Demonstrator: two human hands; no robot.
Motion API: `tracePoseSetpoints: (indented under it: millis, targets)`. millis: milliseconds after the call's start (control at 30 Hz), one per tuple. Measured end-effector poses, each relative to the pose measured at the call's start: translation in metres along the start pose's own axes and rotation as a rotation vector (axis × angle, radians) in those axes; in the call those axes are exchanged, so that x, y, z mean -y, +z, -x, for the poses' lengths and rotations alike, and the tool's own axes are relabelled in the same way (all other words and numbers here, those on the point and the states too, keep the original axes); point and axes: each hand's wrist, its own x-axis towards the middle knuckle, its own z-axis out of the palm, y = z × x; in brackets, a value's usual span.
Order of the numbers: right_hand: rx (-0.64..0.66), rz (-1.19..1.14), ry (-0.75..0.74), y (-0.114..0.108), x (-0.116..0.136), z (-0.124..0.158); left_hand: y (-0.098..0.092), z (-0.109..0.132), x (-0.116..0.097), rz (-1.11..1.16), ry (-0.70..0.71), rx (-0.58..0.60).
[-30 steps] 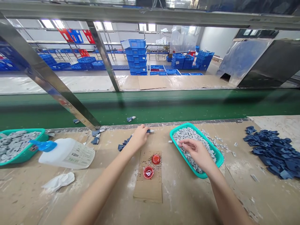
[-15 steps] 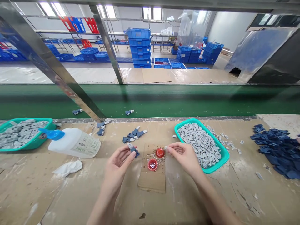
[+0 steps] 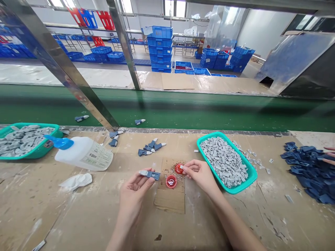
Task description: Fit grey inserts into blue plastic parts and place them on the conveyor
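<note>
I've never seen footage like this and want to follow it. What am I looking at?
No machine here: these are a person's bare hands, filmed by a camera on that person's head, looking forward and down. The left hand holds a blue piece with a pale tip; the right hand pinches a small grey part by the far red cup; whether they touch is unclear. A near red cup sits on cardboard. Around them: a teal basket of grey parts, a white bottle, and a blue heap with someone else's fingers at it.

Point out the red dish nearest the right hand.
The far red dish, with the right hand at its right edge; the near red dish sits lower in view, apart from the hand.
</note>
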Motion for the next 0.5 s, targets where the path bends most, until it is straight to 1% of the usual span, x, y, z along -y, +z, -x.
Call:
tracePoseSetpoints:
  millis: [133,300,400,500]
  targets:
    - [0.049,-0.083,0.023,-0.004,0.008,0.004,0.009,0.002,0.003,0.014,0.004,-0.008]
    - [0.138,-0.21,0.029,-0.006,0.025,0.018,0.031,0.009,0.001,0.007,0.033,-0.008]
    - [0.185,-0.227,0.015,-0.003,0.035,0.029,0.041,0.014,-0.002,-0.012,0.044,0.024]
    - [0.223,-0.219,0.012,-0.001,0.042,0.036,0.047,0.017,-0.005,-0.014,0.043,0.04]
